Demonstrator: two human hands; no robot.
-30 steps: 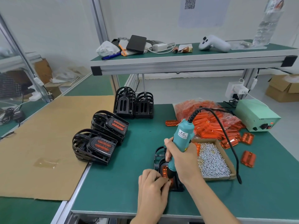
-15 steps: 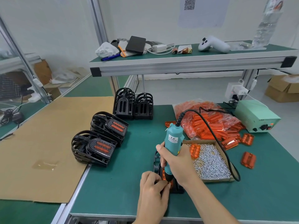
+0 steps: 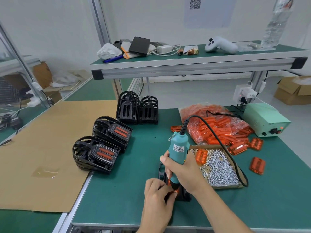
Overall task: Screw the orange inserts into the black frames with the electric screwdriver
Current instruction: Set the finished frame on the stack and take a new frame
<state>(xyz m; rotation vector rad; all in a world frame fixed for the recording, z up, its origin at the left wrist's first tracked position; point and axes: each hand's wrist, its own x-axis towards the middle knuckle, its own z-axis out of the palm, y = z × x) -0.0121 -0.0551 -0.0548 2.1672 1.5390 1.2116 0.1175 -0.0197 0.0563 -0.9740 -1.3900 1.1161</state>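
Observation:
A black frame (image 3: 161,171) lies flat on the green mat near the front edge, with an orange insert (image 3: 168,182) set in it, both mostly hidden by my hands. My right hand (image 3: 183,172) grips the teal electric screwdriver (image 3: 177,151) almost upright, its tip down on the insert. My left hand (image 3: 157,193) pinches the insert's near edge right beside the bit. Two stacks of frames with orange inserts (image 3: 96,154) (image 3: 112,132) lie to the left.
A cardboard tray of screws (image 3: 218,167) with one insert in it sits just right of my hands. A bag of orange inserts (image 3: 213,125) and loose ones (image 3: 257,165) lie behind and right. Empty black frames (image 3: 137,107) stand at the back. A green power box (image 3: 265,121) is far right.
The screwdriver has tilted more upright and shifted slightly left; its cord now loops down over the screw tray. My left hand stays at the insert.

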